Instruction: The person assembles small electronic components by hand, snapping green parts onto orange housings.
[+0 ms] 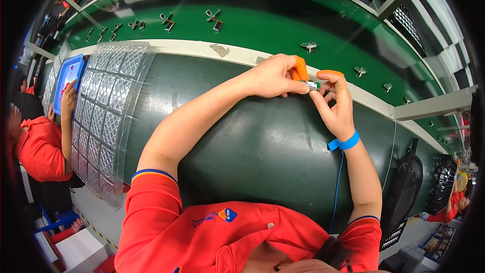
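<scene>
Centrally, a small silver-and-green part [311, 86] is held at the far edge of the desk [237, 141], its near end pinched in the narrow grip of the left hand [274, 75]; the right hand [338, 107] is poised beside it, its grip parted; whether contact is made cannot be told; beyond the pale rail [194, 49], metal pieces [310, 46] are spread along a green surface [262, 25].

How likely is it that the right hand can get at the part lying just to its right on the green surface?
Probably yes: only the pale rail seems to lie between the right hand and that part, though it is close against the piece in the left hand.
</scene>
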Motion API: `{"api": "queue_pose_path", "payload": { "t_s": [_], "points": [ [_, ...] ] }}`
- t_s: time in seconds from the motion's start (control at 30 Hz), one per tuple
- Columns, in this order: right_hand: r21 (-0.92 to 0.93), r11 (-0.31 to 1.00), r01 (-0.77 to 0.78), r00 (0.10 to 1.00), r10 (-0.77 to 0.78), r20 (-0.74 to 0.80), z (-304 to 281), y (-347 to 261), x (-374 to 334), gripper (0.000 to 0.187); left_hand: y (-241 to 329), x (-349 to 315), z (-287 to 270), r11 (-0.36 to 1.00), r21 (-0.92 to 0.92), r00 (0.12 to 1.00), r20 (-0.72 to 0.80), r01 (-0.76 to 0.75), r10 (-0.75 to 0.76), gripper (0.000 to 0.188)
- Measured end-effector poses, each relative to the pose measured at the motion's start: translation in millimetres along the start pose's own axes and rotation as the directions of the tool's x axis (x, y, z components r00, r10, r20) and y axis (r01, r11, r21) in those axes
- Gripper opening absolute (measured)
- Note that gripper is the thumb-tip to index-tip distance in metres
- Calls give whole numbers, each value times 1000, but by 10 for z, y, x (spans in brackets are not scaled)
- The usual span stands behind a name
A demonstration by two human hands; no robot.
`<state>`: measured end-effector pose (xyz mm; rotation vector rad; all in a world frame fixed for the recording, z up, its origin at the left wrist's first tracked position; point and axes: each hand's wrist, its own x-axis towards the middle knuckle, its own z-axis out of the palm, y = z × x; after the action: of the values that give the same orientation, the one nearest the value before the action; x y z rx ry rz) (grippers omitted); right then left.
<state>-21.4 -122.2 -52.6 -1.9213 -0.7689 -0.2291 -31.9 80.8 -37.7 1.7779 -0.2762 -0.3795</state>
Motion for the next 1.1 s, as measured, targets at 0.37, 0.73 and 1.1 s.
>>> {"api": "queue_pose_path", "payload": {
  "t_s": [0.37, 0.73, 1.1],
  "points": [
    [370, 808, -459, 884, 376, 276, -37, 51, -23, 25, 72, 13, 47, 936, 320, 975, -110, -147, 191, 26],
    [307, 822, -479, 855, 359, 374, -95, 66, 10, 28, -316, 246, -769, 465, 883, 820, -311, 63, 480, 21],
    [313, 820, -479, 851, 346, 394, -47, 88, -1, 21, -502, 63, -1309, 396, 708, 640, -703, 586, 310, 34]
  ]
}}
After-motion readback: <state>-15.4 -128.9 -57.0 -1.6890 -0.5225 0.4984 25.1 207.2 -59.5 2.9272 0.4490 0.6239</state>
